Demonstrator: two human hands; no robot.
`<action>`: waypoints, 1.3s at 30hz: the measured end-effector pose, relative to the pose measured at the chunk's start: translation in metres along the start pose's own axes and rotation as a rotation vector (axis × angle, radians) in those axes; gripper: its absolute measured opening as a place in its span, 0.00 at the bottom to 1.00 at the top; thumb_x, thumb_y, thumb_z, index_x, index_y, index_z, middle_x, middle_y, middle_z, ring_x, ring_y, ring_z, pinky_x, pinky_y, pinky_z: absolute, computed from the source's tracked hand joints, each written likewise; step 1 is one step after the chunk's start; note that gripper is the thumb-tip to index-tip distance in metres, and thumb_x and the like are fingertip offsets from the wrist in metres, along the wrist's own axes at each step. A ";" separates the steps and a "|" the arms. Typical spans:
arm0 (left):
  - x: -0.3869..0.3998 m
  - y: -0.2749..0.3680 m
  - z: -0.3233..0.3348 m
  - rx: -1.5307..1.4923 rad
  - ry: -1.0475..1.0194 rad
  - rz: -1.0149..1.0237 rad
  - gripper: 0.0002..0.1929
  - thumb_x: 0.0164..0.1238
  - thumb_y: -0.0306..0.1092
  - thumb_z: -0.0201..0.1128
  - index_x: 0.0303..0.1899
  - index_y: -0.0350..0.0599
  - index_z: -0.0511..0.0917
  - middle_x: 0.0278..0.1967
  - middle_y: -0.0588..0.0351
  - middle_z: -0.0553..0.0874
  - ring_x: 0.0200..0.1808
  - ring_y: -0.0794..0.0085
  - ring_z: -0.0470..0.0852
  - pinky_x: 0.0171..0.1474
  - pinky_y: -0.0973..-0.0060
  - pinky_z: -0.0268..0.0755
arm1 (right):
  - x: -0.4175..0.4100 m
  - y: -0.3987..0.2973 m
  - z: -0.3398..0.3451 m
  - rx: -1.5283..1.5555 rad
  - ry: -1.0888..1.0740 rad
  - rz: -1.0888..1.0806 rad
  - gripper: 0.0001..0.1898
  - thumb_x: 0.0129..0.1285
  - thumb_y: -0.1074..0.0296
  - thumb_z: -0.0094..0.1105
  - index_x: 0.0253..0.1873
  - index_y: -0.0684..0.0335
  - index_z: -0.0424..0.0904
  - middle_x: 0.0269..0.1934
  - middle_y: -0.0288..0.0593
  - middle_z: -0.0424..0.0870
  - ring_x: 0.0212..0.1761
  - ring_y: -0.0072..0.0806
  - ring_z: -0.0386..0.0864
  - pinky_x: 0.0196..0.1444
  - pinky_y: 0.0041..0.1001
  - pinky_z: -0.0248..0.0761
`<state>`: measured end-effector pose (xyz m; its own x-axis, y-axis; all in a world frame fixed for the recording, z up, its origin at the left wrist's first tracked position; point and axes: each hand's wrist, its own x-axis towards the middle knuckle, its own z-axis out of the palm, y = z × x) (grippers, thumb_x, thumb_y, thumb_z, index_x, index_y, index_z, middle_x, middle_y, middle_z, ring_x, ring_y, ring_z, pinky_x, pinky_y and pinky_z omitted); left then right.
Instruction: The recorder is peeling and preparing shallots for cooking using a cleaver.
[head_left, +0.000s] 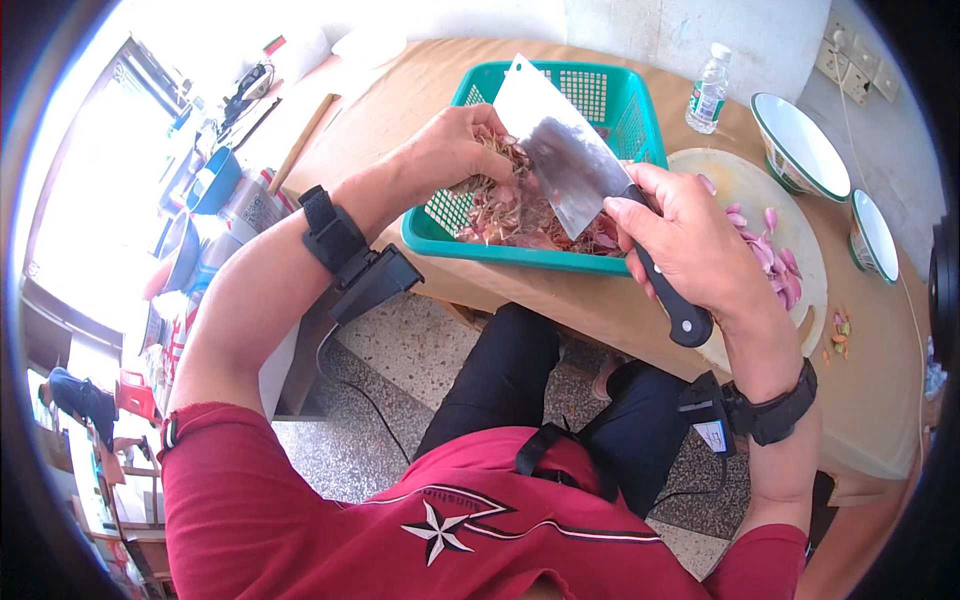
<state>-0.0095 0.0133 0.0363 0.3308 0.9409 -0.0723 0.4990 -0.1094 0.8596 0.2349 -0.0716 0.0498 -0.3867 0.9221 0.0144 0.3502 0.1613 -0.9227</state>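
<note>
My right hand (675, 232) grips the black handle of a metal cleaver (574, 146), whose broad blade slants up and left over a green plastic basket (517, 259). My left hand (465, 150) holds a clump of dry shallot roots and skins (491, 176) beside the blade, above the left part of the basket. More reddish skins and roots lie in the basket below. To the right, peeled pink shallot pieces (772, 262) rest on a round, pale cutting board (814, 225), partly hidden behind my right hand and forearm.
A clear plastic bottle (707, 94) and two white bowls with green rims, one larger (802, 146) and one smaller (876, 236), stand behind and right of the board. Small scraps (840, 334) lie on the table at right. A wooden stick (304, 142) lies left. A person (82, 401) is far left.
</note>
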 end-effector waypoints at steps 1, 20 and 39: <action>0.000 -0.001 0.000 -0.028 -0.004 -0.019 0.20 0.39 0.21 0.68 0.39 0.37 0.74 0.34 0.53 0.82 0.35 0.74 0.80 0.40 0.79 0.73 | 0.002 0.000 0.001 0.001 0.000 0.000 0.11 0.68 0.68 0.49 0.40 0.73 0.72 0.22 0.40 0.75 0.17 0.23 0.75 0.21 0.26 0.70; -0.008 0.021 0.021 0.217 -0.013 0.222 0.15 0.42 0.28 0.69 0.36 0.38 0.77 0.31 0.57 0.82 0.35 0.78 0.79 0.38 0.80 0.71 | 0.043 0.009 0.002 0.036 0.174 -0.050 0.11 0.66 0.67 0.48 0.40 0.71 0.74 0.19 0.42 0.77 0.17 0.27 0.76 0.20 0.29 0.71; 0.003 0.002 -0.002 -0.379 -0.064 -0.123 0.11 0.71 0.33 0.50 0.50 0.44 0.73 0.45 0.53 0.81 0.44 0.72 0.84 0.40 0.73 0.83 | -0.001 0.006 -0.003 0.163 0.072 0.013 0.10 0.70 0.67 0.50 0.41 0.69 0.74 0.22 0.34 0.74 0.18 0.18 0.73 0.19 0.21 0.69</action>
<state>-0.0093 0.0171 0.0385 0.3423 0.9165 -0.2071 0.2115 0.1396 0.9674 0.2403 -0.0707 0.0453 -0.3193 0.9474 0.0245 0.2098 0.0959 -0.9730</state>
